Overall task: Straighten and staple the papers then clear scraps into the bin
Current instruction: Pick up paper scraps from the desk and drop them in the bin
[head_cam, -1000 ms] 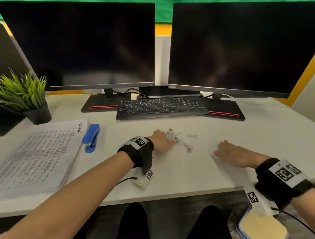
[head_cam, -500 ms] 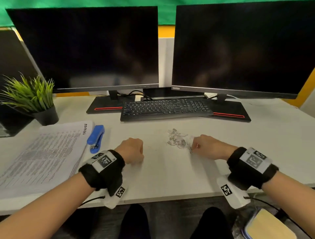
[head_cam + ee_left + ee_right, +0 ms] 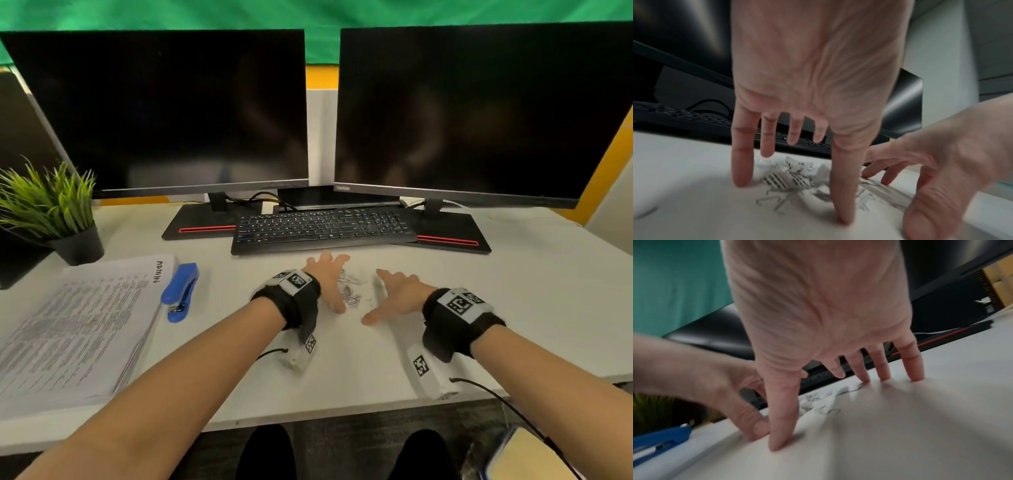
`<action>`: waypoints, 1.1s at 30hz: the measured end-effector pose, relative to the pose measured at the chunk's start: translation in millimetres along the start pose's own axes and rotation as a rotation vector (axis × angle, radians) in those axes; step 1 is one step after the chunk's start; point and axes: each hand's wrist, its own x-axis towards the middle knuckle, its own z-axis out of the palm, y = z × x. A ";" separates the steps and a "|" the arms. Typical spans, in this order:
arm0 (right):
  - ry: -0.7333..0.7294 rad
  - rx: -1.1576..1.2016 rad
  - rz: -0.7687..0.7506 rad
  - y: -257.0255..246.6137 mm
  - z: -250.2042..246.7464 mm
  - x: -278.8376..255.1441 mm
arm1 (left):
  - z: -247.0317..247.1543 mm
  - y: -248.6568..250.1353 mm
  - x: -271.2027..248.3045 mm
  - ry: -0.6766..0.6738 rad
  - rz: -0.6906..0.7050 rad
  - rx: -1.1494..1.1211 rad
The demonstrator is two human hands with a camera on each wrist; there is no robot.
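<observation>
My forearms reach over the near edge of the white desk (image 3: 342, 387), each wrist wrapped in a black band with a printed marker. My left hand (image 3: 327, 281) and right hand (image 3: 397, 294) stand on their fingertips on the desk, fingers straight and spread wide, holding nothing. Between them lies the small heap of torn paper scraps (image 3: 351, 291), some printed with dark stripes, with loose bent staples (image 3: 774, 201) just in front of it. My two thumbs nearly meet on the near side of the heap. To the left, the blue stapler (image 3: 181, 291) lies just beside the thick stack of printed papers (image 3: 75, 329). Farther back sit the black keyboard (image 3: 322, 228), a potted green plant (image 3: 51, 209) at far left, and two dark monitors (image 3: 164, 109).
</observation>
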 end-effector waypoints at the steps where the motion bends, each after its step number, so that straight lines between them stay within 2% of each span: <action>1: 0.003 -0.017 -0.026 -6.2 1.4 4.2 | -2.4 1.1 4.1 -0.041 0.016 0.045; 4: 0.035 -0.057 -0.076 -25.8 5.2 19.5 | -7.1 -0.3 15.6 -0.099 0.065 -0.006; 9: 0.186 -0.005 -0.140 -42.6 5.8 28.2 | -5.8 -8.1 18.7 -0.041 0.088 -0.186; 13: 0.319 -0.020 -0.136 -52.6 10.0 27.2 | -5.6 -7.3 16.7 0.060 0.088 -0.036; 17: 0.373 -0.010 -0.146 -55.1 9.7 29.3 | -10.1 -8.1 14.6 0.134 0.107 0.025; 25: 0.382 0.407 -0.087 -32.9 -6.0 28.7 | -18.2 -31.9 15.4 0.235 0.019 -0.328; 27: 0.379 0.614 -0.045 -27.2 -8.9 23.1 | -21.9 -36.1 12.5 0.248 0.003 -0.427; 30: 0.376 0.856 -0.002 -20.3 -12.8 11.0 | -20.0 -31.6 4.6 0.167 0.032 -0.464; 33: 0.414 0.880 0.014 -14.9 -12.6 3.7 | -7.9 -18.0 -2.2 0.085 0.042 -0.334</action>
